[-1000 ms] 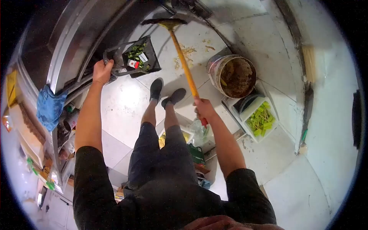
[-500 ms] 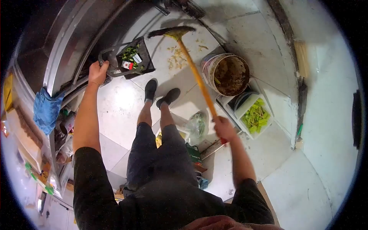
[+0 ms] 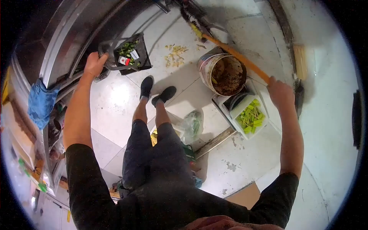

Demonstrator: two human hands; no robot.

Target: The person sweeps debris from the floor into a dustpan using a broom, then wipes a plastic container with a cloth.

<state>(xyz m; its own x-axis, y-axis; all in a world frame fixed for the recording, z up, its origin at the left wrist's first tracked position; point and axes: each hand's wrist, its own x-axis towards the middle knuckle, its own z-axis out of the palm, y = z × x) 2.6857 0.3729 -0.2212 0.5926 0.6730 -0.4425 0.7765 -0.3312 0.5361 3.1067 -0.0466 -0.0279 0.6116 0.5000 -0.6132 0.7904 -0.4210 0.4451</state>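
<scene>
My left hand (image 3: 95, 64) is closed round the grey handle of a dark dustpan (image 3: 144, 51), which rests on the floor at the upper left. Green vegetable scraps (image 3: 125, 48) and a small red and white packet (image 3: 124, 60) lie in the pan. At the right, my right hand (image 3: 281, 92) grips the end of a broom (image 3: 239, 56) by its orange stick. The stick passes over a dirty bucket, and the dark bristles are at the top, by the wall's foot. Pale scraps (image 3: 174, 55) are scattered on the tiles between dustpan and bucket.
The stained bucket (image 3: 204, 73) stands beside a white container (image 3: 264, 123) of cut green stalks. A clear plastic bag (image 3: 193, 124) with greens lies right of my legs. A blue cloth (image 3: 41, 101) hangs at the left, near the metal unit (image 3: 57, 50).
My right hand has swung right and up with the broom, so its head has moved from above the pale scraps to the wall at the top. The dustpan has shifted slightly.
</scene>
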